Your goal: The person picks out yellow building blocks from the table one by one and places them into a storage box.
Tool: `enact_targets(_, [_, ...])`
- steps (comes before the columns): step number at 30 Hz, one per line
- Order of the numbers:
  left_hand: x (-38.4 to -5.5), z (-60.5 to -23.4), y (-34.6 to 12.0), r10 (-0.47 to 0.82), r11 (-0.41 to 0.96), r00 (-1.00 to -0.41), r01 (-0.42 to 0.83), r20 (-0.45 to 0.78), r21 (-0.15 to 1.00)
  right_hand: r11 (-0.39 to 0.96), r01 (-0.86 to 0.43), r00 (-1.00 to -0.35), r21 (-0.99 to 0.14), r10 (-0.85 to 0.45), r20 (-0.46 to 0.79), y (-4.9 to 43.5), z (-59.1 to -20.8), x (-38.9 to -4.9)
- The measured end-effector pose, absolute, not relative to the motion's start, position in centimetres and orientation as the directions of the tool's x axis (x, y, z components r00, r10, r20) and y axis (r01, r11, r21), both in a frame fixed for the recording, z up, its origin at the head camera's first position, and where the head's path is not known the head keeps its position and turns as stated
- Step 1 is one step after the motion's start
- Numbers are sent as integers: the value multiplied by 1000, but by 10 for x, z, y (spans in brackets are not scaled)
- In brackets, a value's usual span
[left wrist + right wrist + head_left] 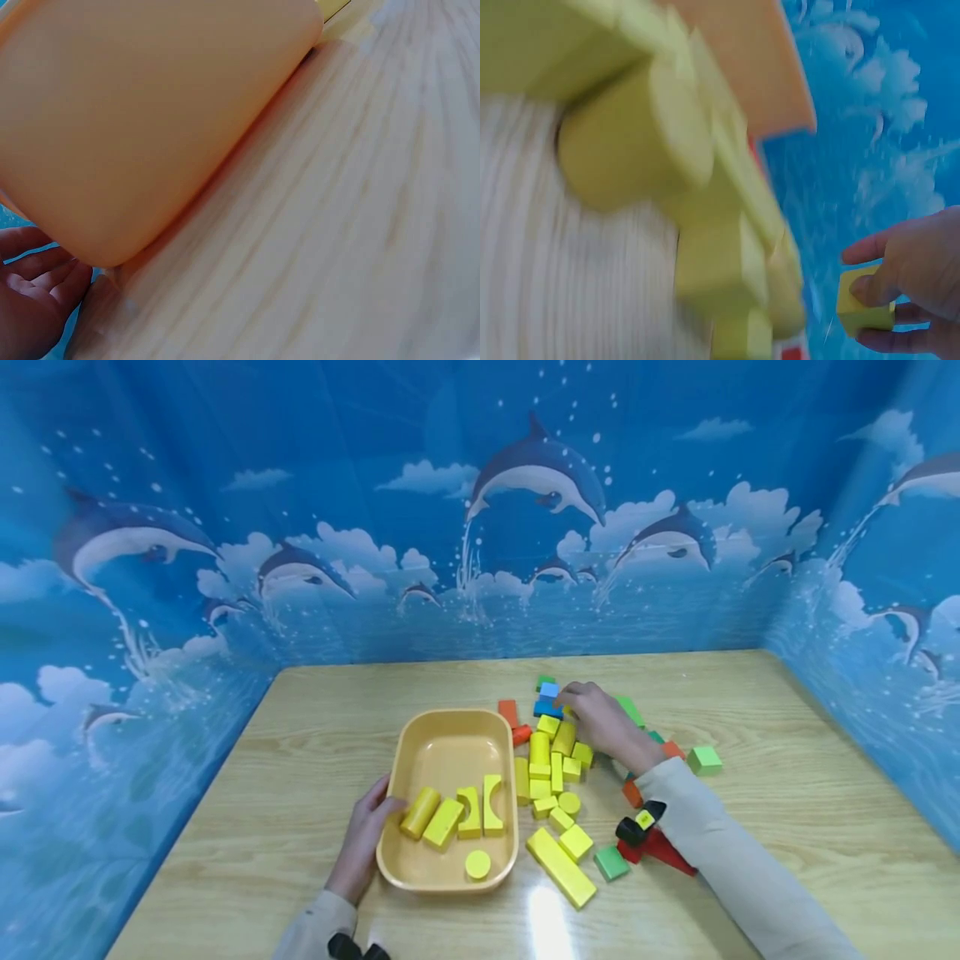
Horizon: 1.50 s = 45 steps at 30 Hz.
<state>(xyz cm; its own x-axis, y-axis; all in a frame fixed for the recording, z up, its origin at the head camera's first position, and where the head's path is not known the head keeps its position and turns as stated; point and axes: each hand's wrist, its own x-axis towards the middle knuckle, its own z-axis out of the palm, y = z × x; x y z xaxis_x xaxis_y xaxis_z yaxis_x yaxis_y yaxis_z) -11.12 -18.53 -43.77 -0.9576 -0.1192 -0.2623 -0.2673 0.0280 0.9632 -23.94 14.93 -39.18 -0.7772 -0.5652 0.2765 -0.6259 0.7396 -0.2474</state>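
My left hand (366, 835) grips the left side of a tan plastic tray (450, 720), the thumb over its rim and the fingers against the outer wall. Inside the tray lie several yellow blocks, among them a cylinder (421, 812), two with arched cut-outs and a round piece (477, 864). My right hand (603, 720) is above the far end of a block pile to the tray's right. Between thumb and fingers it pinches a small yellow block (861, 301), seen best in the right wrist view.
Yellow blocks (540, 752) crowd the tray's right side, with a long one (561, 867) in front. Blue (547, 708), red (507, 712) and green blocks (704, 761) lie around them. A red piece (663, 850) sits beneath the right forearm. A dolphin-print curtain surrounds the wooden table (315, 727).
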Motion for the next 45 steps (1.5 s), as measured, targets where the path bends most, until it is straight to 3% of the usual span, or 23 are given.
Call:
enact_targets(10, [-107,-438,-186,-119,29,-967,-232,-227,972,542,-803,-594,-246,-698,401,85,-372,-215])
enact_targets(17, [-110,-439,-186,-122,20,-963,-245,-241,969,463,-854,-517,-238,-808,282,48,-379,-205])
enact_targets(25, [-111,-438,-186,-125,33,-962,-247,-241,968,551,-781,-572,-294,-820,-18,33,-392,-202])
enact_targets(30, [-111,-438,-186,-117,34,-966,-234,-229,972,605,-757,-589,-248,-795,-143,30,-390,-198])
enact_targets(35, [-111,-438,-185,-122,31,-963,-247,-242,968,599,-771,-573,-218,-801,-175,31,-388,-195])
enact_targets(45, [-112,-437,-186,-120,21,-959,-262,-258,965,589,-759,-554,-278,-808,-199,32,-387,-189])
